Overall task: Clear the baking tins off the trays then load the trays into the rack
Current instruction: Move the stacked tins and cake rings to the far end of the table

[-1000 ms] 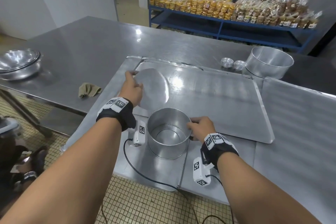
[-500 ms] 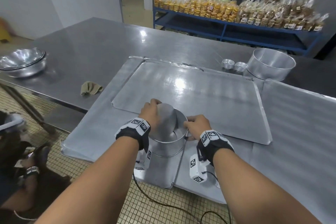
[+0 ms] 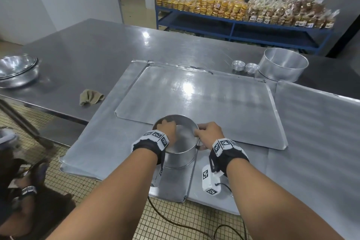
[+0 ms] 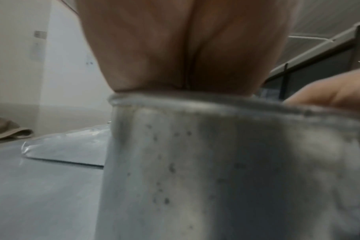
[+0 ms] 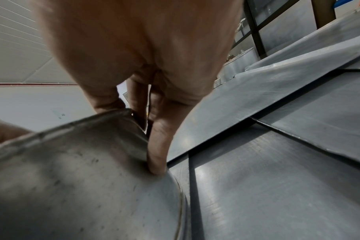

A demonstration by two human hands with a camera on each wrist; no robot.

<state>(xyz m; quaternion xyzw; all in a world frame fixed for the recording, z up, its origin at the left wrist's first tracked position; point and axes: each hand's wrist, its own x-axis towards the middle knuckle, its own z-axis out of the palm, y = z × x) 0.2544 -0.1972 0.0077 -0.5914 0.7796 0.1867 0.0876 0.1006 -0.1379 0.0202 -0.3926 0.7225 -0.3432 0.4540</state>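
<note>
A small round baking tin (image 3: 180,155) stands on the near trays, straddling the seam between them. My left hand (image 3: 166,128) reaches down into it, fingers curled over the edge of a round metal base disc (image 3: 185,132) that lies tilted inside. My right hand (image 3: 208,133) pinches the tin's right rim. In the right wrist view its thumb presses the outside wall of the tin (image 5: 72,186) and its fingers hook over the rim. The left wrist view shows my palm (image 4: 185,48) over the tin (image 4: 226,170); the fingertips are hidden.
A flat tray (image 3: 194,99) lies on top of wider trays (image 3: 101,142), with another tray (image 3: 321,132) to the right. Behind stand a large round tin (image 3: 282,67) and small cup stacks (image 3: 238,65). Steel bowls (image 3: 17,70) and a cloth (image 3: 90,96) lie left. A person (image 3: 19,191) crouches lower left.
My left hand lifted the round disc off the top tray, carried it toward me and lowered it into the small tin. My right hand stayed on the tin's rim.
</note>
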